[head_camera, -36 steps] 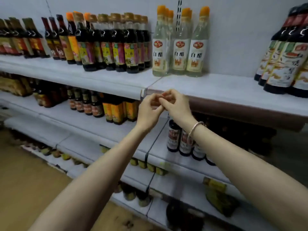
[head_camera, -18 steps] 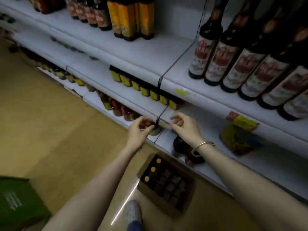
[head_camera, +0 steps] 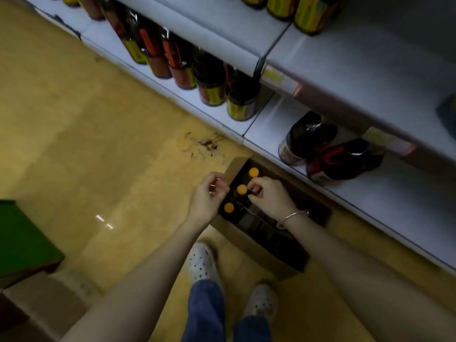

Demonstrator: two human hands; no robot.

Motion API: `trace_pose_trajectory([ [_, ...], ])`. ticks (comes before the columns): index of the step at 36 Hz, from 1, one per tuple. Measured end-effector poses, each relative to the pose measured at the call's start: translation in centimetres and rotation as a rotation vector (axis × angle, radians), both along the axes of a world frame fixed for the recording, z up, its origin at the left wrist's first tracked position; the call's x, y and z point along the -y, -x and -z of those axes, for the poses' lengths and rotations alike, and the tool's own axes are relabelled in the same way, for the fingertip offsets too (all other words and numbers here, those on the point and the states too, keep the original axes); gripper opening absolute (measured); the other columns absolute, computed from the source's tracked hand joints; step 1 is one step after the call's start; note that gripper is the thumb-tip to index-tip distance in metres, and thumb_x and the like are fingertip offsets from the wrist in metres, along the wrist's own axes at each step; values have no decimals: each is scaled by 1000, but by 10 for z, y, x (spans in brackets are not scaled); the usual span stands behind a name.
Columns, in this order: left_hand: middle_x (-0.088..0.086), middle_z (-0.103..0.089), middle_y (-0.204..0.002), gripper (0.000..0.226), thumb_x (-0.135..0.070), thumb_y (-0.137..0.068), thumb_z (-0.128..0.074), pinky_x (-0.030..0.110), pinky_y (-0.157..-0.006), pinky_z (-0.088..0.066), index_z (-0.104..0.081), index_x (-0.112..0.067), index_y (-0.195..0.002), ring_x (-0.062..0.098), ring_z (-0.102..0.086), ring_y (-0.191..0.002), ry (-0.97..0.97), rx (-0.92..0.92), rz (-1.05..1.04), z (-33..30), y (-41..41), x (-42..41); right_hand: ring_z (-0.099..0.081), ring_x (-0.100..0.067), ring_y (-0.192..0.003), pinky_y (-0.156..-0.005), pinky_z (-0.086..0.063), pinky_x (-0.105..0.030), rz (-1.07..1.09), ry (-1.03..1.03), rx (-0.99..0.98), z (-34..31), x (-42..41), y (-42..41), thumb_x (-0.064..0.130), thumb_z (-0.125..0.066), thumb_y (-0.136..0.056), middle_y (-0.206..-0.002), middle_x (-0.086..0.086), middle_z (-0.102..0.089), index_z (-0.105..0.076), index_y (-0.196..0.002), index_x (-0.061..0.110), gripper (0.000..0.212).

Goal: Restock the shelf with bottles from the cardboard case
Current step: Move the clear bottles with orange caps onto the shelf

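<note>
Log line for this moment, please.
phase: reaching into cardboard case | left hand: over case edge, empty | right hand: at orange-capped bottles, grasp unclear | bottles lifted: none

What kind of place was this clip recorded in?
Most likely a grocery shop aisle. White tiered shelves hold rows of labelled bottles, price tags sit on the shelf edges, and an open cardboard case of orange-capped bottles stands on the floor below.
</note>
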State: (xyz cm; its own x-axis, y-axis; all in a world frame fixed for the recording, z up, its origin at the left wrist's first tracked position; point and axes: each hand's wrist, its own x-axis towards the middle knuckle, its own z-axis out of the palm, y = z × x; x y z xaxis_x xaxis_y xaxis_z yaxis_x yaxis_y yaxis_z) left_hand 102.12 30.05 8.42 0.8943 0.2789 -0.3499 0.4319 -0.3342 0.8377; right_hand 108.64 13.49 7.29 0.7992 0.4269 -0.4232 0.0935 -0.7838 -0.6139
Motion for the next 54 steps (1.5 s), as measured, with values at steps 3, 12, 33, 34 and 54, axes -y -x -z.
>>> trace_pose_trajectory([
  [3, -1, -62, -80, 17, -2, -88, -61, 34, -72, -52, -62, -16, -97, 13, -59, -76, -4, -2, -2, 42, 4, -6, -61, -16, -94, -75, -50, -26, -41, 52, -58, 48, -10, 10, 19, -68, -84, -105, 1, -61, -65, -108, 20, 24],
  [12, -10, -63, -78, 26, 6, -87, -54, 27, -73, -51, -62, -17, -98, 1, -60, -75, -8, -19, -3, 126, 16, -20, -53, -29, -117, -96, -46, -39, -165, 133, -122, 145, -39, 39, 8, -67, -80, -128, -8, -53, -54, -125, 19, 48],
  [33, 2, -55, -120, 58, 3, -76, -67, 2, -79, -30, -53, -13, -130, 15, -50, -108, -91, -208, 226, 124, 23, -7, -61, -20, -96, -85, -50, -30, 17, -87, -10, 100, -31, 18, 7, -72, -75, -103, -8, -64, -65, -97, 7, 23],
  [34, 5, -54, -126, 61, -3, -76, -71, 6, -83, -28, -51, -14, -132, 19, -49, -116, -104, -208, 256, 120, 22, -5, -61, -20, -93, -83, -51, -30, 40, -109, -16, 88, -29, 14, 7, -72, -73, -99, -8, -64, -65, -95, 5, 22],
  [54, -2, -66, -99, 76, -20, -50, -91, 36, -81, -55, -50, -21, -114, 17, -63, -92, 23, -126, 111, -4, -15, 31, -42, -18, -59, -59, -35, -31, 364, -463, -113, -84, -9, -47, 0, -75, -67, -59, -10, -45, -57, -72, -17, 26],
])
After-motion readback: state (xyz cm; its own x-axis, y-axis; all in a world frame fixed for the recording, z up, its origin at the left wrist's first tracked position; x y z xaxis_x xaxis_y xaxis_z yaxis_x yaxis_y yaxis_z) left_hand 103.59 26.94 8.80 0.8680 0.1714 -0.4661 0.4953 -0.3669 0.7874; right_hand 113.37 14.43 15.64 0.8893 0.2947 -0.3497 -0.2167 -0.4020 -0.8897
